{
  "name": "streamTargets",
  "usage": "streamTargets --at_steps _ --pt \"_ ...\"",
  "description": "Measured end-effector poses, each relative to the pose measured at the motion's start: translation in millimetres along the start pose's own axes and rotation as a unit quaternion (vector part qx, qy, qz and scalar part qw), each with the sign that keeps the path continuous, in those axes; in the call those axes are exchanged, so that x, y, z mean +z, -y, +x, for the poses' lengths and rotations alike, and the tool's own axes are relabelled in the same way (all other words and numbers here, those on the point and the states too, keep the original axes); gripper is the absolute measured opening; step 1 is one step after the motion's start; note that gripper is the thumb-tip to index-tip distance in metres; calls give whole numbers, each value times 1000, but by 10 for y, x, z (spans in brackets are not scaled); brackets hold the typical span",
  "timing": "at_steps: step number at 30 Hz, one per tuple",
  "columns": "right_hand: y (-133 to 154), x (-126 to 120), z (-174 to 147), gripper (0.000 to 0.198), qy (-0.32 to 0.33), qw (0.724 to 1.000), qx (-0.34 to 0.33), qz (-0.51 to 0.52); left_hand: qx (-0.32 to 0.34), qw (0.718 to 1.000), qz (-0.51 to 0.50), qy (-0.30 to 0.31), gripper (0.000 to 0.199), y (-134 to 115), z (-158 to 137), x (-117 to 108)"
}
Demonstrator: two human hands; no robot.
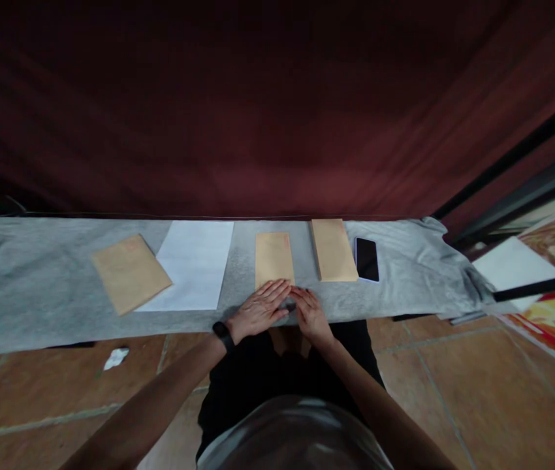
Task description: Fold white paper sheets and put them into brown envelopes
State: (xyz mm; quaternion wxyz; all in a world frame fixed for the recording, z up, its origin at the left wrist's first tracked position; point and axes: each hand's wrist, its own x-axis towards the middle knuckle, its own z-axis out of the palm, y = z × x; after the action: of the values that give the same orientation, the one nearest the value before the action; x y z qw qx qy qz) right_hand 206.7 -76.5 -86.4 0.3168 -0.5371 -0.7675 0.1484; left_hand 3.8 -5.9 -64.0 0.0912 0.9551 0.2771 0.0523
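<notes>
A brown paper envelope (274,256) lies on the grey cloth in front of me, a small reddish print at its far right corner. My left hand (262,309), with a dark band at the wrist, rests flat across the envelope's near end, fingers stretched out. At the near right corner, my right hand (311,314) has its fingers drawn together on the envelope's edge, beside the left fingertips. The two hands cover the near edge. To the right is a thick stack of brown envelopes (334,250); to the left, more brown envelopes (131,273) lie askew.
White paper sheets (198,264) lie partly under the left envelopes. A phone (366,259) sits right of the stack. The grey cloth (405,287) covers a narrow table before a dark red curtain (277,130). A crumpled white scrap (116,358) is on the tiled floor.
</notes>
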Motion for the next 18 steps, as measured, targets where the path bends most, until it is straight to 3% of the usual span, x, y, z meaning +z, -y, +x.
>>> streamTargets --at_steps 5,13,18 --pt "-7 -32 65 44 1 999 28 15 17 1000 -1 9 69 -59 -127 -60" --pt "-8 11 422 51 117 988 -13 -97 17 1000 -16 15 77 -48 -175 -1" --pt "-158 69 638 52 112 982 -12 -155 15 999 -37 15 80 -53 -188 -18"
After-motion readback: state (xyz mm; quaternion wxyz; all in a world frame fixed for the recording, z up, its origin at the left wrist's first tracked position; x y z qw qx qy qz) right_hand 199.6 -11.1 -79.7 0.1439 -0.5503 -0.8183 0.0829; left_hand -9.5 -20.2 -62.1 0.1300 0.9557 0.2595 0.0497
